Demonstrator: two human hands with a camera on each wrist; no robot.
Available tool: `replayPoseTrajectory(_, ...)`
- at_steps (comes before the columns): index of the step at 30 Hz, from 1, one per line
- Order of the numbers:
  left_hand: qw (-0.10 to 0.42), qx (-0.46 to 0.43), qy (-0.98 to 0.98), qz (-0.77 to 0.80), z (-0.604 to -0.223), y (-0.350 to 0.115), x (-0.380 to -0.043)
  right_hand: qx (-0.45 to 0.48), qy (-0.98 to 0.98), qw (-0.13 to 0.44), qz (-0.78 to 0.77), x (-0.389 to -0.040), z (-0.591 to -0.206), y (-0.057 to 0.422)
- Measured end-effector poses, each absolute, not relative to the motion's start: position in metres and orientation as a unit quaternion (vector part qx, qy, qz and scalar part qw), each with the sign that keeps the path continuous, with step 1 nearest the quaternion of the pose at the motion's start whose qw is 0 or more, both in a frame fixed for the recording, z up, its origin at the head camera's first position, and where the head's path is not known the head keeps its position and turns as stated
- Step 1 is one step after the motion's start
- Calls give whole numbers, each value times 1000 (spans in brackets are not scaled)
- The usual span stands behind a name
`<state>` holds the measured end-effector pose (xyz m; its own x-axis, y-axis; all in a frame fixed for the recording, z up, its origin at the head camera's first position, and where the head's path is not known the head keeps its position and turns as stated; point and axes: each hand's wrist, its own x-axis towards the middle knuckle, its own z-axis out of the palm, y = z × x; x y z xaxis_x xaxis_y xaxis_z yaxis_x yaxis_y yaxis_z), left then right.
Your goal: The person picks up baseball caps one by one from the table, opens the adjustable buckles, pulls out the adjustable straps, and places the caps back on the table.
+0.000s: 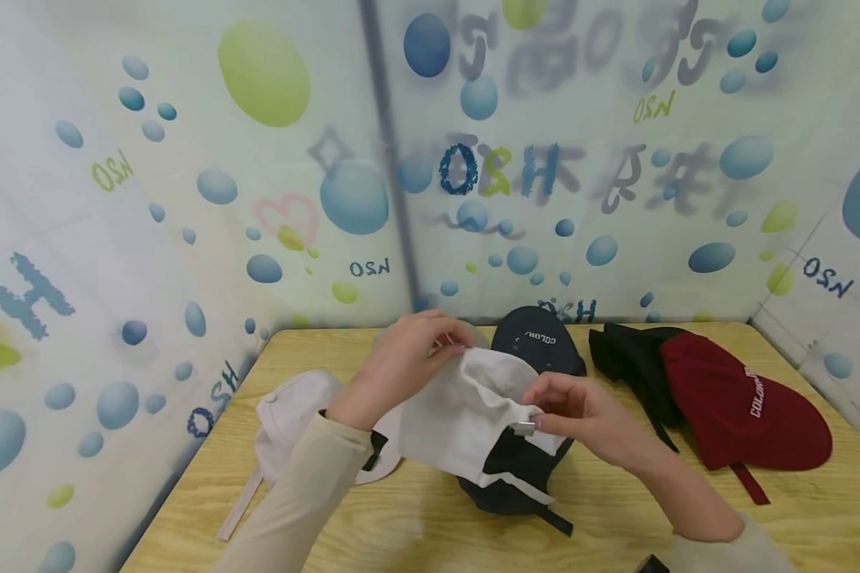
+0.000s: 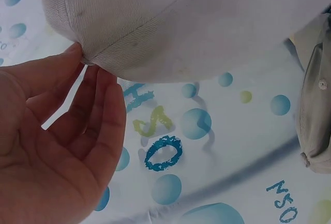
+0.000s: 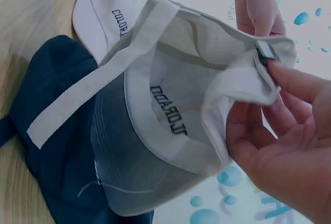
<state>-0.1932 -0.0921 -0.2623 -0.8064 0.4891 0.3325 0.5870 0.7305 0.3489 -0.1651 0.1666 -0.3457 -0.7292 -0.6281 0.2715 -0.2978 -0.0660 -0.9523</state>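
A cream baseball cap (image 1: 437,422) is held up above the table between both hands. My left hand (image 1: 412,362) pinches its fabric between thumb and fingers; in the left wrist view, seams gather at the pinched spot on the cap (image 2: 139,32). On the other side, my right hand (image 1: 591,418) grips the rear edge by the metal buckle (image 3: 268,50), thumb against it. The loose strap (image 3: 88,92) hangs free. The right wrist view looks into the crown, where dark lettering (image 3: 168,111) shows. Just below lies a dark cap (image 1: 502,493), partly hidden by the cream one.
On the wooden table (image 1: 373,533), a pale cap (image 1: 304,406) lies to the left. A navy cap (image 1: 537,338) sits at the back. To the right, a dark red cap (image 1: 724,398) overlaps a black cap (image 1: 631,358). Patterned curtains (image 1: 315,143) enclose the back and sides.
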Motion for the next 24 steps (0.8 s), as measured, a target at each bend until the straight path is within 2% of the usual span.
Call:
replayPoseTrajectory(8,109,-291,-923,-229,-259,-91,-193,-380,657,172,-628,-163,-346,175)
replayPoseTrajectory(13,122,-304,-915,-237,-255,-91,-191,-404,654,168,-617,-161,-346,177)
replayPoseTrajectory(24,133,-311,-905,-257,-239,-99,-191,-395,672,165,-604,-161,-345,179)
